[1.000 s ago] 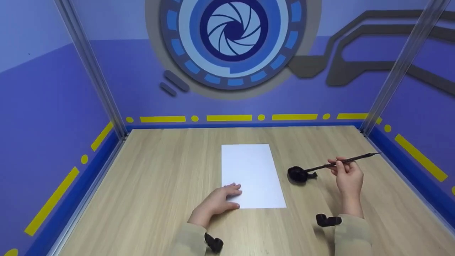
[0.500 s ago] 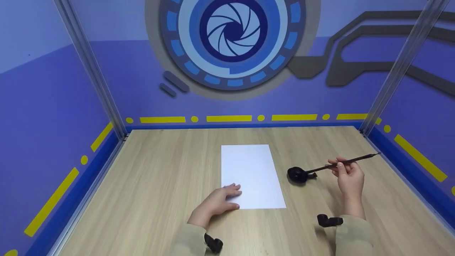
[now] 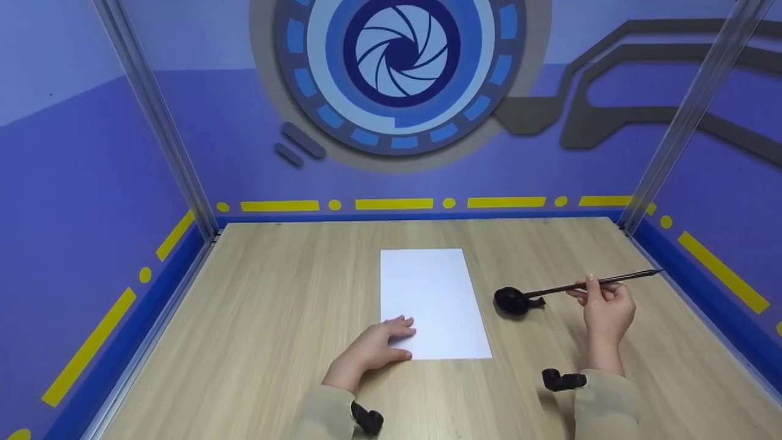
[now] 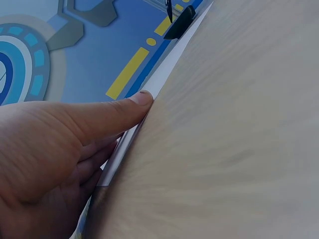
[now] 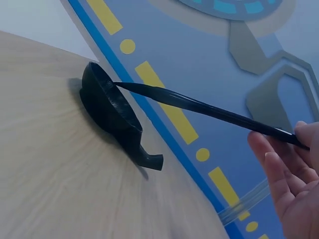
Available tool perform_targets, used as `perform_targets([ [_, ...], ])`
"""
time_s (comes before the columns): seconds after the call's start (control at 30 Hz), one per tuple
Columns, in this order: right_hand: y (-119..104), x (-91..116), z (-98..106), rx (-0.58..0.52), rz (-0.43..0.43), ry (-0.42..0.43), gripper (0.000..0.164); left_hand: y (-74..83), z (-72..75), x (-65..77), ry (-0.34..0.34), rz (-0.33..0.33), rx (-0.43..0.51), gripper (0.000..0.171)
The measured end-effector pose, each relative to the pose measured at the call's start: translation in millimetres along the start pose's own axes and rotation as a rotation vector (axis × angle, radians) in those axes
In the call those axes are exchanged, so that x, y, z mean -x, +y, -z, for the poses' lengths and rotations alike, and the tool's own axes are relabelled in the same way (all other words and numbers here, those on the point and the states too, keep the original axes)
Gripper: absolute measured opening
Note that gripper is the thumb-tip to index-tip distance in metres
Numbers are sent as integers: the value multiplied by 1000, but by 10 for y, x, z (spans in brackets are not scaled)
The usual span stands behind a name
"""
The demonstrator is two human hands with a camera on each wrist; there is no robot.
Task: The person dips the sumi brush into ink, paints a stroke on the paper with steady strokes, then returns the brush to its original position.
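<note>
In the head view a white sheet of paper (image 3: 431, 293) lies on the wooden table. My left hand (image 3: 374, 346) rests on its lower left corner, fingers spread and fairly straight; the left wrist view shows the thumb (image 4: 124, 110) lying along the near edge. To the right of the paper sits a small black dish (image 3: 508, 302) with a short stub handle. My right hand (image 3: 608, 311) pinches a dark, slim brush (image 5: 184, 101) by its shaft, thumb on top. The brush is nearly level, and its pointed tip reaches into the dish in the right wrist view.
Blue-purple printed walls (image 3: 391, 183) enclose the table (image 3: 275, 293) at the back and both sides, with metal posts at the rear corners. Black wrist-worn devices (image 3: 563, 380) stick out from both sleeves.
My right hand has turned slightly and shifted a little right, its thumb now raised on the shaft. The brush's back end has dropped and moved right. Left hand, paper and dish are unchanged.
</note>
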State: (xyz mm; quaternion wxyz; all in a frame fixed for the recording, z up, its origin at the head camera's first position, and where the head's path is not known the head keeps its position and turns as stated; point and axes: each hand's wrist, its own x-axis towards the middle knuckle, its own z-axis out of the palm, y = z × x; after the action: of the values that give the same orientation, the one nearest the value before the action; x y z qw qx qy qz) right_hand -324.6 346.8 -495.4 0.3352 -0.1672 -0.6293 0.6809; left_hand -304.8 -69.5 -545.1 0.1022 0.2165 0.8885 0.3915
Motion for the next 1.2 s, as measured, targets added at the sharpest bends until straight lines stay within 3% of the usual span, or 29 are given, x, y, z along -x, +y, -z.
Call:
perform_targets([
  [0.3,68,2,-2,139,-101,9,21,-18,1,13,-3,-31,7,49],
  [0.5,126,-10,-4,127,-112,-7,21,-18,1,10,-1,-21,9,49],
  [0.97,-36,-12,46,48,-66,25,18,-19,-4,4,0,-3,35,48],
  [1.2,-85,21,-15,84,27,-37,9,-1,-4,12,0,-6,-4,49],
])
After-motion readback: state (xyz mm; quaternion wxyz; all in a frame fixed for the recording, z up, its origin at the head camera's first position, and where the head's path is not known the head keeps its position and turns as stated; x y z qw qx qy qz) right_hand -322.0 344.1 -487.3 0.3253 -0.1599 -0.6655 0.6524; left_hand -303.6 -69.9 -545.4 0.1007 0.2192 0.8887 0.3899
